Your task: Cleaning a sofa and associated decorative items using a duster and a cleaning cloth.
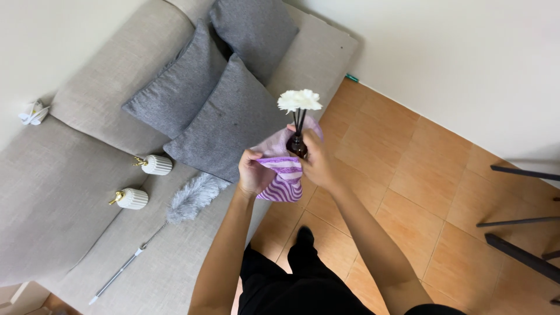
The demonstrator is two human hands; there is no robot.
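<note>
Held above the sofa's (pixel 70 192) front edge: dark glass bottle (pixel 297 146) carrying reeds and a white flower (pixel 299 100), right hand (pixel 318 163) clasped round it, left hand (pixel 254 172) pinching the purple cloth (pixel 284 175) beneath.

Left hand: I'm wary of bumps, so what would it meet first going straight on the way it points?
Probably the grey cushion beyond the left hand, though depth is unclear.
</note>
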